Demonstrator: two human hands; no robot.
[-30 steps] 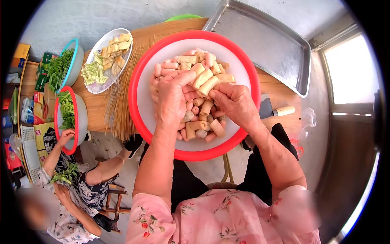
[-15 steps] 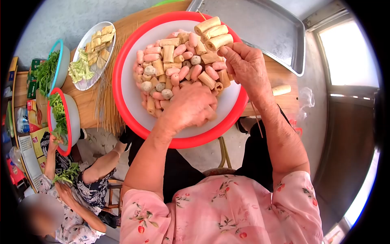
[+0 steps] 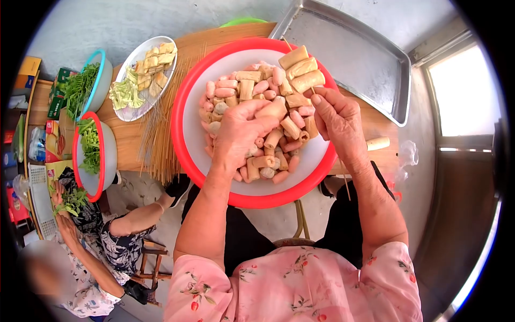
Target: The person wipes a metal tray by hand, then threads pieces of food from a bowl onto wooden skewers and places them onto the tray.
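My right hand [image 3: 339, 122] is closed round a thin bamboo skewer [image 3: 344, 174]. Three tan bean curd rolls [image 3: 301, 67] sit side by side on its upper part, above the fingers, and the tip pokes out past them. Over the basin, my left hand [image 3: 240, 134] pinches a single bean curd roll [image 3: 274, 109] between thumb and fingers. Below both hands is a white basin with a red rim [image 3: 184, 155], holding a heap of bean curd rolls, small pink sausages [image 3: 296, 118] and greyish balls [image 3: 267, 172].
Loose skewers [image 3: 163, 129] lie left of the basin, beside an oval plate [image 3: 129, 114] of pieces. Two bowls of greens [image 3: 90, 145] stand further left, where another person handles leaves. A metal tray [image 3: 343, 59] is behind; one roll [image 3: 378, 143] lies right.
My left hand has come up out of the heap and now pinches a bean curd roll near the skewer. My right hand still holds the loaded skewer. The view has shifted slightly.
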